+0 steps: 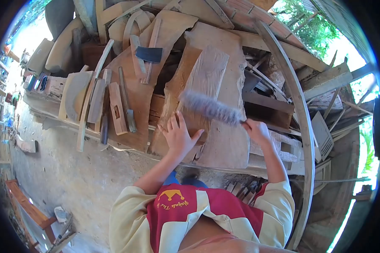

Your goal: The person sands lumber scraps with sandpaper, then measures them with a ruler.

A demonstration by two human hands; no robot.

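My right hand (256,130) is closed around the end of a fluffy grey duster (211,109), which reaches left across the boards and looks slightly blurred. Beneath the duster lies a rough-edged wooden slab (228,143). A narrower pale plank (209,69) rests on the slabs, running away from me. My left hand (179,135) is spread flat on the brown slab near the front edge, fingers apart and holding nothing.
Left of my hands lie a wooden hand plane (117,109), a chisel-like tool (131,120) and several wood strips. A dark-bladed tool (149,54) sits farther back. A long curved timber (302,114) stands at my right. Scrap wood is piled behind it.
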